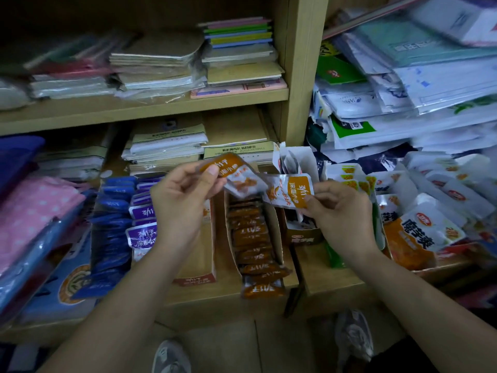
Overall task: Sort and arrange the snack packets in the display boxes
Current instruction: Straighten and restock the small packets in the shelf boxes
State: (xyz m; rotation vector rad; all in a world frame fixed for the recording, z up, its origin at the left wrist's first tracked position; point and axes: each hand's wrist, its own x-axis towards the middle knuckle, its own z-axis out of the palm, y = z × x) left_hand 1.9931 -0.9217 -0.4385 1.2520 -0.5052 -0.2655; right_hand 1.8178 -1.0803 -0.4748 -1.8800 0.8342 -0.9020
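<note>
My left hand [180, 200] pinches an orange-and-white snack packet [236, 173] above the shelf. Beside it, my right hand [341, 211] pinches a second orange-and-white packet [291, 192] by its lower corner. Both packets hover over a narrow display box [277, 238] filled with a row of brown-orange packets [252, 238]. To the left stands another display box [199, 265], partly hidden by my left forearm. Further left lie rows of blue packets [113, 224] and purple-and-white packets [142, 219].
A heap of white-and-orange snack bags [422, 230] lies at the right, with a small open carton [304, 235] in front of it. Stacked notebooks [166, 146] and papers fill the shelves behind. Pink dotted fabric [35, 211] lies at the left. Shoes [355, 337] show on the floor below.
</note>
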